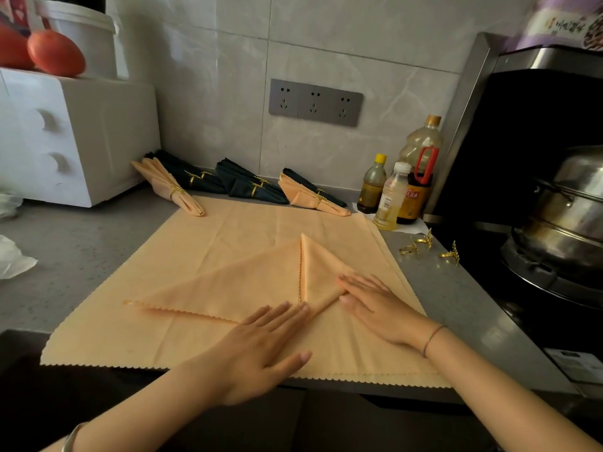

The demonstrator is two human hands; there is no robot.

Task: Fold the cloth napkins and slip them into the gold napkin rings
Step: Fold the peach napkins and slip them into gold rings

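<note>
A peach napkin folded into a triangle (228, 285) lies on top of flat peach napkins (228, 230) spread over the grey counter. Its right corner is folded over toward the middle. My right hand (378, 305) presses flat on that folded flap with straight fingers. My left hand (261, 347) lies flat near the triangle's lower point, fingers spread. Three loose gold napkin rings (421, 244) lie on the counter to the right. Along the back wall lie several finished napkins in gold rings, peach (169, 187) and dark green (248, 185).
Three bottles (394, 194) stand at the back right by the wall. A stove with a steel pot (564, 220) is at the right. A white appliance (71, 135) with tomatoes on top stands at the back left. White plastic (13, 259) lies at the left.
</note>
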